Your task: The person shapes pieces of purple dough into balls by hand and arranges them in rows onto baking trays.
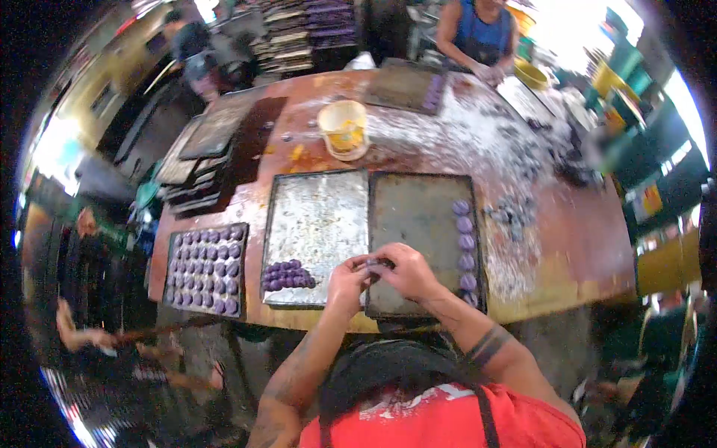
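Note:
My left hand (348, 284) and my right hand (405, 270) meet above the seam between two trays, fingers closed together on a small purple dough ball (379, 263), mostly hidden by the fingers. Under my left hand lies a silvery, flour-dusted tray (317, 216) with a cluster of purple dough balls (288, 276) in its lower left corner. A dark tray (414, 205) is beneath my right hand. Down its right edge runs a single column of purple dough balls (467, 243), evenly spaced.
At the left stands a tray filled with rows of purple balls (205, 269), with stacked trays (213, 138) behind it. A white bucket (343, 128) holds something yellow. Flour (478, 134) covers the table's right side. Across the table, a person in blue (482, 33) works near another tray (396, 82).

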Motion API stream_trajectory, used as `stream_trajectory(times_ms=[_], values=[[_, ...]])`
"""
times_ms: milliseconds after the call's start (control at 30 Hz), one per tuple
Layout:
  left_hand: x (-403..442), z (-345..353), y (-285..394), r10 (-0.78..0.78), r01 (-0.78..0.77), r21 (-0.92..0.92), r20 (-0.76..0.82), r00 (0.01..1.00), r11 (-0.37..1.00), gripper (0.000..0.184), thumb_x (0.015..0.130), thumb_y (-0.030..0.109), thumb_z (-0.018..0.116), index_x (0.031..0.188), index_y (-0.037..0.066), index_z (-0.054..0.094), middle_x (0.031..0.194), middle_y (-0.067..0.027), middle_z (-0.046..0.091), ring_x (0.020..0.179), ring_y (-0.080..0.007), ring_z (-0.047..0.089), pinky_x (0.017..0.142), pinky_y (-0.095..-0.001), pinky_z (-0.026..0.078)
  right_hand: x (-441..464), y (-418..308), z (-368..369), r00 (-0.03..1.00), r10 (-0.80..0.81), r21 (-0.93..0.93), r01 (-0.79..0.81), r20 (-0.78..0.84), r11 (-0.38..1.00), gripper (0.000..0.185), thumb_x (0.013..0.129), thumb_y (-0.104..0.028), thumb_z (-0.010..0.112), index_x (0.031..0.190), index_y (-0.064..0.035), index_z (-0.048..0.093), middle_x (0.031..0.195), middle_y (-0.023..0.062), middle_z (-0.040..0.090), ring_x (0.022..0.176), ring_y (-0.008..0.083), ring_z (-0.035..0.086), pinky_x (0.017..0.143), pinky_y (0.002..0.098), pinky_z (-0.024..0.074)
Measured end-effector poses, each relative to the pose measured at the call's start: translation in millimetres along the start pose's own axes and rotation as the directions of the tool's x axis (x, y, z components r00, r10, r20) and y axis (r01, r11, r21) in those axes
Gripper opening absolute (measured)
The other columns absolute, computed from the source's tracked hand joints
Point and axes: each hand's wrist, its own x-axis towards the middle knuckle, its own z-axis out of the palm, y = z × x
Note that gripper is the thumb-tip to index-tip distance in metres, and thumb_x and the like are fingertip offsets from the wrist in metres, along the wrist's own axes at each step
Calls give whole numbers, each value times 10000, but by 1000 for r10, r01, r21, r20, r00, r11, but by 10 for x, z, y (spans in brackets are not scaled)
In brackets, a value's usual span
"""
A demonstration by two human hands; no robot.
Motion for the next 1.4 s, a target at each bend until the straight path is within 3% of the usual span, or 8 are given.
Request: stream_trajectory(times_ms=[200, 433, 600, 733, 900, 1133, 1300, 1400], values=[[-223, -33, 56, -38, 40, -70, 34, 999, 997, 279, 923, 24, 616, 1195, 5, 559, 1054, -65, 638, 900, -142, 623, 791, -276, 532, -252, -366, 137, 984, 43, -63, -54, -176, 997, 300, 811, -41, 684, 1109, -60, 653, 919, 129, 667, 936, 301, 635, 841, 367, 509], [-48, 379, 185, -34, 76, -157, 252, 967, 985, 296, 871, 55, 704, 1141, -26, 613, 994, -99, 651, 915, -186, 625, 840, -308, 521, -358, 25, -111, 864, 502, 715, -336, -25, 613, 238, 913, -78, 644, 1132, -4, 585, 916, 30, 630, 785, 146, 606, 754, 296, 514], [40, 601, 200, 414, -445, 280, 166, 895, 851, 251, 893, 82, 688, 1100, -39, 617, 1099, -118, 635, 958, -181, 623, 866, -302, 516, -149, -452, -241, 803, 561, 839, -152, -203, 522, 200, 929, -69, 607, 1121, -20, 579, 957, 41, 623, 890, 124, 602, 750, 270, 511], [-33, 895, 293, 433, -441, 137, 84, 898, 887, 252, 915, 119, 673, 1098, -40, 607, 1168, -122, 616, 1019, -183, 620, 847, -306, 533, -33, -551, -499, 890, 21, -194, -123, -456, 973, 238, 856, -32, 640, 1094, -22, 653, 1016, 94, 642, 927, 228, 633, 832, 325, 525], [337, 777, 370, -12, 20, -68, 118, 993, 997, 362, 848, 118, 744, 1153, -5, 591, 1081, -99, 648, 991, -197, 636, 810, -347, 552, -40, -373, -827, 977, -73, -312, 7, -200, 950, 362, 738, -30, 716, 1094, -77, 671, 1252, 118, 626, 1122, 308, 604, 981, 406, 468], [356, 1403, 65, -126, 251, -222, 461, 879, 942, 382, 825, 109, 742, 1159, 10, 584, 1072, -79, 632, 972, -224, 635, 855, -380, 530, 37, 203, -1355, 988, -137, -17, 138, 73, 990, 337, 616, -38, 763, 913, -60, 605, 1075, 98, 656, 1075, 304, 586, 911, 415, 475], [428, 1726, -101, -155, 169, -133, 111, 982, 977, 293, 869, 72, 680, 1136, 12, 577, 1055, -80, 643, 958, -208, 636, 874, -357, 519, -372, 781, -1141, 960, 212, 108, -194, -186, 975, 354, 697, 1, 732, 1017, -9, 583, 1038, 121, 594, 1046, 233, 564, 926, 335, 442], [555, 1779, -317, 105, -90, 201, -66, 992, 975, 358, 895, -8, 579, 1248, -8, 521, 1120, -117, 638, 1061, -219, 614, 959, -335, 477, -441, 967, -1194, 859, 511, 726, -331, -32, 603, 393, 779, 8, 701, 1150, -13, 571, 1060, 107, 618, 1038, 179, 573, 914, 301, 449]])
